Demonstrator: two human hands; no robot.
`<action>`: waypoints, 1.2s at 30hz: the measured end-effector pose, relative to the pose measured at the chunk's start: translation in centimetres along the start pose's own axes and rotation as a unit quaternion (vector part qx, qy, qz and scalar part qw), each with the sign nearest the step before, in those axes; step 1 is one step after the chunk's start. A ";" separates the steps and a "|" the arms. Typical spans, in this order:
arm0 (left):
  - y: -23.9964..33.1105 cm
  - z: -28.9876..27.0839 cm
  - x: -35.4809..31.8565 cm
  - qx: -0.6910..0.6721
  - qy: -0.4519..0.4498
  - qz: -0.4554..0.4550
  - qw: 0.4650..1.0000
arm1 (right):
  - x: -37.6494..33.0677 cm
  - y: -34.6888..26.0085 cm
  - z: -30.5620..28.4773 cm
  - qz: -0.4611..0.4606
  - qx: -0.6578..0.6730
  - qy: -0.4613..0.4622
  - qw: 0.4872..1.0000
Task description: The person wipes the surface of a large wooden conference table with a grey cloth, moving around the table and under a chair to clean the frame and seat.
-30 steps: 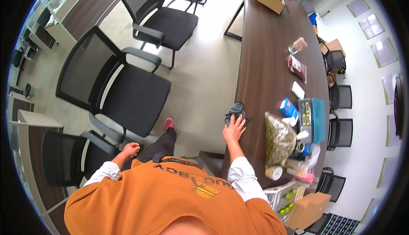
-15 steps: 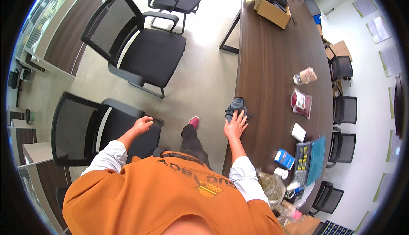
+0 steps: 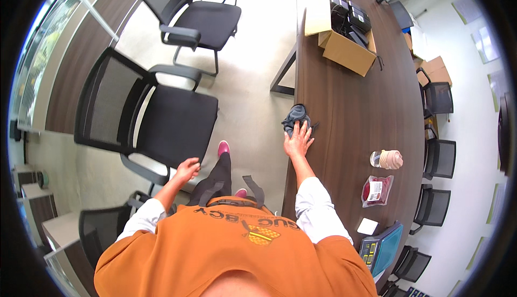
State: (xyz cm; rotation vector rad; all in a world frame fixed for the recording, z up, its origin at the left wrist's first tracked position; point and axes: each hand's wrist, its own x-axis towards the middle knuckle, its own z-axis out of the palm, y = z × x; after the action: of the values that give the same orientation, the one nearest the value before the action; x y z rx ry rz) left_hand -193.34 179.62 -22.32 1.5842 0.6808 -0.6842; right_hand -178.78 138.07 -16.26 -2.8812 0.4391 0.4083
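Nearest, by the right long edge of the tabletop (image 3: 344, 119), sits a blue-green scale (image 3: 389, 247) with a dark panel of yellow-marked keys, partly cut off from sight by the person's orange top (image 3: 237, 248). Just beyond it lies a small white square (image 3: 368, 226).

The left hand (image 3: 187, 170) hangs off to the left of the tabletop, fingers loosely bent, beside the front of a black chair (image 3: 177, 122); whether it has hold of anything, or touches the chair, I cannot tell. 2 pink shoes show on the floor, 1 ahead of the other.

Farther along the right half of the tabletop comes a clear packet (image 3: 377, 191) of dark red stuff with a white label, then a clear cup (image 3: 389, 159) with a pale pink top, lying near the packet but apart from it.

At the left long edge, the right hand (image 3: 297, 140) rests palm down with fingers spread and nearly straight on a bunched dark grey cloth (image 3: 295, 116), which lies right over that edge.

Toward the far end stands a cardboard box (image 3: 349, 54), flaps out, with black devices (image 3: 355, 18) inside; white cable lies behind it.
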 end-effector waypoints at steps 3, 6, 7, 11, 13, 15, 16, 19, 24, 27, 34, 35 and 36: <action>13.8 2.9 7.5 0.008 -0.072 0.086 0.994 | 4.8 -1.2 -1.3 0.017 0.007 0.012 1.000; 27.4 7.5 15.2 0.082 -0.144 0.169 0.972 | 8.8 -1.8 -2.8 0.027 0.021 0.013 0.999; 32.6 9.7 16.3 0.110 -0.163 0.198 0.960 | 10.1 -1.5 -3.1 0.036 0.025 0.012 0.999; 48.2 18.1 21.5 0.124 -0.179 0.258 0.941 | 14.9 -1.2 -4.4 0.032 0.028 0.034 0.999; 54.8 23.1 22.8 0.102 -0.202 0.266 0.937 | 16.8 -0.6 -4.7 0.022 0.017 0.050 0.998; 60.0 27.0 24.2 0.073 -0.226 0.275 0.932 | 18.2 -0.3 -4.8 -0.008 0.009 0.090 0.996; 62.1 29.0 26.4 0.065 -0.190 0.255 0.946 | 19.0 -0.5 -5.0 -0.024 0.012 0.099 0.995; 66.4 34.5 30.2 0.053 -0.151 0.171 0.972 | 20.7 -0.2 -6.0 -0.044 0.027 0.104 0.993; 68.7 40.3 35.2 0.078 -0.116 0.207 0.968 | 22.0 0.1 -7.4 -0.061 0.034 0.077 0.995; 68.7 42.1 37.3 0.060 -0.090 0.250 0.962 | 22.8 0.4 -7.8 -0.072 0.044 0.066 0.994; 69.1 43.8 39.2 0.028 -0.116 0.303 0.945 | 24.2 0.4 -9.1 -0.070 0.046 0.025 0.996; 68.9 44.1 39.5 0.033 -0.108 0.313 0.943 | 24.4 0.3 -9.1 -0.068 0.046 0.025 0.996; 68.8 44.4 39.6 0.036 -0.098 0.322 0.941 | 24.7 0.2 -9.2 -0.068 0.046 0.025 0.996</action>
State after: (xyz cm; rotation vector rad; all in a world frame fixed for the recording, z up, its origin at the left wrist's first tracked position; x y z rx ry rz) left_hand -117.70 130.01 -12.48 1.6491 -0.0304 -0.3665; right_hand -153.93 129.28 -14.99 -2.8146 0.2591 0.2864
